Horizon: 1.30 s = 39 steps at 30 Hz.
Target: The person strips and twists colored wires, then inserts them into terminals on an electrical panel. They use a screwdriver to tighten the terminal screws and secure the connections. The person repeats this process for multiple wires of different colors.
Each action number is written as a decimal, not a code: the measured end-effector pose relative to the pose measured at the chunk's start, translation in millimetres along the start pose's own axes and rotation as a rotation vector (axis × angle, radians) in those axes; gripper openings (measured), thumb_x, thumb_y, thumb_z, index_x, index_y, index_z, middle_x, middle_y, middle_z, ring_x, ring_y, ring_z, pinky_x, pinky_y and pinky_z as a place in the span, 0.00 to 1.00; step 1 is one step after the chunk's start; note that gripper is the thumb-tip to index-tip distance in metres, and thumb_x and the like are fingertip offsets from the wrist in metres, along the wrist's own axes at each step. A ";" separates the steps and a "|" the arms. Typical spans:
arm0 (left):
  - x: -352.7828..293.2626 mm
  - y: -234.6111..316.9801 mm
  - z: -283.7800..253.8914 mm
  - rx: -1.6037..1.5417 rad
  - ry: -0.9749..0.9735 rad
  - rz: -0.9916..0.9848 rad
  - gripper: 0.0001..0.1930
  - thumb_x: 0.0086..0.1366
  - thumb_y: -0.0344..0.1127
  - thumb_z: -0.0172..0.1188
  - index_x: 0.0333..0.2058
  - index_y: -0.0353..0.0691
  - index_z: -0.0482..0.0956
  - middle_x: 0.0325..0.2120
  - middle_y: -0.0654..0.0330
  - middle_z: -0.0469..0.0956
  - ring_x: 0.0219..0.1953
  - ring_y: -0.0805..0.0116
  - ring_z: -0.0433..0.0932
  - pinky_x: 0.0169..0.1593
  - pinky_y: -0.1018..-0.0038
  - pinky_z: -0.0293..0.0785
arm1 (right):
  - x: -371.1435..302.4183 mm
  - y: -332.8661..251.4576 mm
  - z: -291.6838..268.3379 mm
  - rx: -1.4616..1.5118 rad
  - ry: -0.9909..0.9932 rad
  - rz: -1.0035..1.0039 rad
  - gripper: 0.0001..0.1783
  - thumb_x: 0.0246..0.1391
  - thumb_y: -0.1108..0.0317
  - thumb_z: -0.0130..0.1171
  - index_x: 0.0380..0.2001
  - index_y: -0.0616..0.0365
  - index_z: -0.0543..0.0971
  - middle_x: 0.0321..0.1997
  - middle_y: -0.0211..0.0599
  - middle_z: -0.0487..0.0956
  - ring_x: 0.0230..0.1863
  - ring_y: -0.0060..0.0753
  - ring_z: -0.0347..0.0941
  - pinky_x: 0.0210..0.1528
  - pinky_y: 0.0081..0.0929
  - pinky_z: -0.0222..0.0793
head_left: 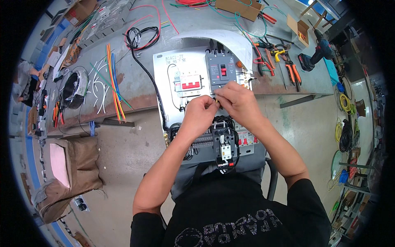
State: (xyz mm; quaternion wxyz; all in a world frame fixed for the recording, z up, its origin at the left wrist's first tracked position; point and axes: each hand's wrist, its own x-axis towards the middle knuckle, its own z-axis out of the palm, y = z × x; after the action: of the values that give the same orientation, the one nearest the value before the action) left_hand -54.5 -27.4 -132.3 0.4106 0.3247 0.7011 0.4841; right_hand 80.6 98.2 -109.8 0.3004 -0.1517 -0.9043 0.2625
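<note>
A white mounting panel (164,86) lies partly on the bench edge and reaches toward my lap. My left hand (201,111) and my right hand (238,101) meet over its middle, fingertips pinched together. Between them shows a tiny yellow bit, too small to name. Just beyond the fingers sits a large grey circuit breaker (221,68) with a red toggle. Left of it is a smaller breaker with red levers (190,82). Nearer me, below the hands, are a black contactor with black wires (224,136), a terminal strip (201,142) and small red-switched breakers (247,139).
A curled white sheet (230,39) covers the panel's far edge. Pliers (293,73) and a cordless drill (319,53) lie at right on the bench. Coloured sleeving strips (113,82), a black cable coil (142,38) and a wire roll (75,88) lie left. A brown-covered chair (78,164) stands at left.
</note>
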 end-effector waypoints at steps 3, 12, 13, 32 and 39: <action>-1.0 6.2 -0.2 -0.018 -0.007 -0.062 0.11 0.70 0.34 0.65 0.34 0.29 0.84 0.26 0.54 0.85 0.26 0.70 0.79 0.35 0.69 0.76 | 2.4 -0.7 -2.4 -0.036 -0.015 -0.016 0.08 0.56 0.73 0.69 0.40 0.55 0.86 0.34 0.41 0.79 0.34 0.50 0.81 0.36 0.43 0.77; 10.8 3.8 -1.7 0.116 -0.023 0.067 0.12 0.71 0.33 0.66 0.29 0.34 0.82 0.21 0.69 0.77 0.22 0.82 0.68 0.26 0.76 0.64 | 4.4 -2.6 -3.2 -0.035 -0.047 0.109 0.09 0.55 0.70 0.70 0.37 0.55 0.81 0.34 0.41 0.79 0.33 0.52 0.81 0.35 0.45 0.77; 10.4 7.2 -3.1 0.131 -0.037 0.040 0.11 0.71 0.33 0.65 0.29 0.34 0.82 0.21 0.69 0.77 0.23 0.82 0.69 0.26 0.76 0.64 | 3.0 -1.8 -2.4 -0.053 -0.037 0.103 0.09 0.54 0.70 0.71 0.37 0.54 0.81 0.34 0.41 0.79 0.33 0.52 0.81 0.35 0.45 0.77; 8.0 22.2 -2.5 -0.160 -0.065 -0.195 0.02 0.71 0.29 0.63 0.36 0.41 0.83 0.24 0.70 0.76 0.18 0.82 0.66 0.19 0.81 0.58 | 1.3 -8.1 3.8 -0.106 0.047 0.071 0.07 0.54 0.74 0.71 0.38 0.57 0.87 0.34 0.40 0.79 0.32 0.49 0.81 0.35 0.40 0.77; 12.3 22.7 -9.3 -0.346 -0.151 -0.371 0.04 0.72 0.27 0.60 0.35 0.42 0.80 0.23 0.71 0.73 0.17 0.83 0.61 0.19 0.79 0.52 | -1.9 -10.4 4.4 -0.125 0.047 0.023 0.03 0.54 0.70 0.69 0.32 0.55 0.84 0.33 0.40 0.77 0.32 0.50 0.81 0.33 0.45 0.77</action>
State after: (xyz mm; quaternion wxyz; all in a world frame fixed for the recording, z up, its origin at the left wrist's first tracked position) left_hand -67.0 -13.5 -112.2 0.5928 0.1507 0.6230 0.4876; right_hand 78.1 87.2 -107.8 0.3084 -0.1865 -0.9099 0.2054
